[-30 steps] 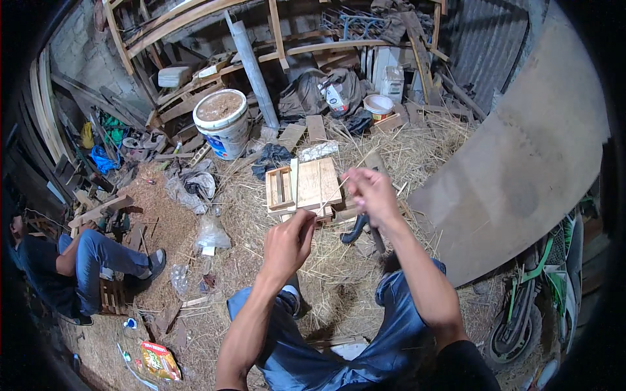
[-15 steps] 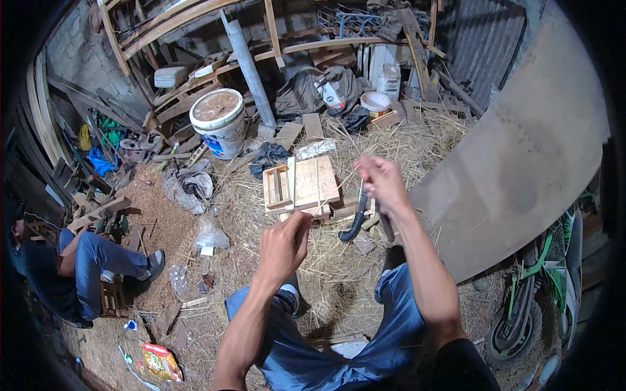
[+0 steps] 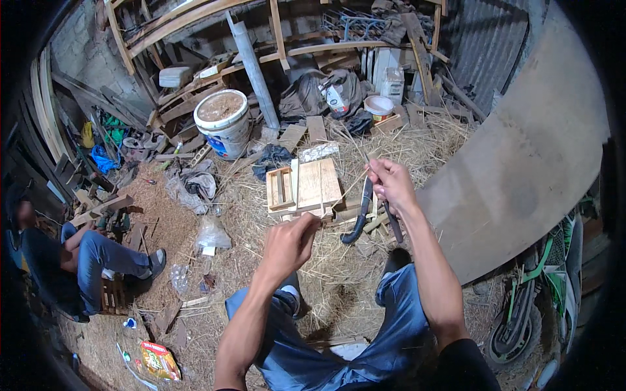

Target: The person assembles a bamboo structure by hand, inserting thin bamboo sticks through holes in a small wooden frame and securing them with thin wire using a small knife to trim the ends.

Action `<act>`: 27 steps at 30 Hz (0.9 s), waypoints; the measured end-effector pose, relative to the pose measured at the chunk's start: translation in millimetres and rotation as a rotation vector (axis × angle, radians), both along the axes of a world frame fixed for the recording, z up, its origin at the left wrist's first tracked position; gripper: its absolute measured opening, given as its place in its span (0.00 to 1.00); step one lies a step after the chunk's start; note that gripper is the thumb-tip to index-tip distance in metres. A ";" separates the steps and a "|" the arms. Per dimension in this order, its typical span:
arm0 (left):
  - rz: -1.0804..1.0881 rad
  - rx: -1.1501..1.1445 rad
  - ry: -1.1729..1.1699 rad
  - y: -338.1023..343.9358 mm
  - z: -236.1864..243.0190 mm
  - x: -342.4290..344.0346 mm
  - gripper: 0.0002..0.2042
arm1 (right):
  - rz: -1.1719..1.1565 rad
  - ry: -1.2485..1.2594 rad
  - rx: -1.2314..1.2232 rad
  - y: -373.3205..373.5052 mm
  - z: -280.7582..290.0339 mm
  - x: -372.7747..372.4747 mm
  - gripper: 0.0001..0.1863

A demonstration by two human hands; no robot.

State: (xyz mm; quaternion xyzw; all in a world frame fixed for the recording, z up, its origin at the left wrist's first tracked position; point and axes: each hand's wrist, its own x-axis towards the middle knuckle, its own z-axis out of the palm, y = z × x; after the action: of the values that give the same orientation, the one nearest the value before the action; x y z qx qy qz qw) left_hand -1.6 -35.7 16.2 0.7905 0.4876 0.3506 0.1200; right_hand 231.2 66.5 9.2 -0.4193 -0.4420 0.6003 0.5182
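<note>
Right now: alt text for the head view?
A person's bare left hand and right hand, both pinched, hover apart above a straw-covered floor; anything held is too fine to tell. A pale wooden box-like piece lies beyond them. Farther back stands a white bucket; another person sits at left.

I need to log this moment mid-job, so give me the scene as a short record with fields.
Left hand: thumb and fingers together; anything held is too small to tell
Right hand: fingers curled, apparently pinching a thin pale strand
Ahead: light wooden box on the straw
Right of box: black-handled tool
Farther left: white bucket, upright
Far left: seated co-worker
</note>
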 end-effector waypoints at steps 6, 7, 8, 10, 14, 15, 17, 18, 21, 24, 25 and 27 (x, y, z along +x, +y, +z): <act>0.049 0.008 -0.013 3.2 -2.0 2.4 0.04 | 0.020 -0.090 -0.016 -11.4 -1.6 -17.6 0.13; 0.066 0.010 -0.007 2.9 -3.9 -0.2 0.04 | 0.059 -0.132 -0.023 -18.8 -6.1 -25.1 0.13; 0.060 0.018 -0.004 3.7 -2.5 -1.9 0.04 | 0.137 -0.017 -0.028 -22.6 -10.7 -29.4 0.13; 0.049 0.025 0.001 2.7 0.3 -4.9 0.04 | -0.158 -0.053 0.010 3.4 -9.8 -10.6 0.12; 0.126 0.049 -0.080 -4.0 -2.6 -16.9 0.03 | -0.349 0.077 0.092 36.2 -17.5 47.0 0.13; 0.144 0.011 -0.088 -3.7 -0.4 -17.4 0.03 | -0.317 0.052 0.086 24.9 -15.5 44.6 0.13; 0.180 -0.067 -0.106 -2.1 5.4 -17.7 0.04 | -0.220 0.054 0.087 9.7 -7.9 35.8 0.13; 0.162 -0.076 -0.156 -1.4 4.7 -17.2 0.05 | -0.155 0.084 0.089 -0.6 0.9 22.5 0.13; 0.134 -0.108 -0.176 -0.6 1.9 -12.3 0.05 | -0.025 0.157 0.103 -12.5 7.8 -1.7 0.12; 0.148 -0.136 -0.137 -1.3 4.0 -9.6 0.06 | 0.020 0.204 0.120 -13.2 -4.2 -9.9 0.11; 0.157 -0.142 -0.123 -1.2 4.2 -10.0 0.07 | 0.032 0.213 0.127 -12.7 -4.4 -14.2 0.11; 0.121 -0.126 -0.119 0.0 5.9 -11.3 0.07 | 0.043 0.153 0.122 -17.0 -0.8 -19.1 0.11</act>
State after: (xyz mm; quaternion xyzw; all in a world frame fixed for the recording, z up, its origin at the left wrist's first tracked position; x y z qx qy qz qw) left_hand -13.0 -35.7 22.1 0.7283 0.5476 0.3720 0.1770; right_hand 212.1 49.4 8.4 -0.3303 -0.4458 0.6136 0.5618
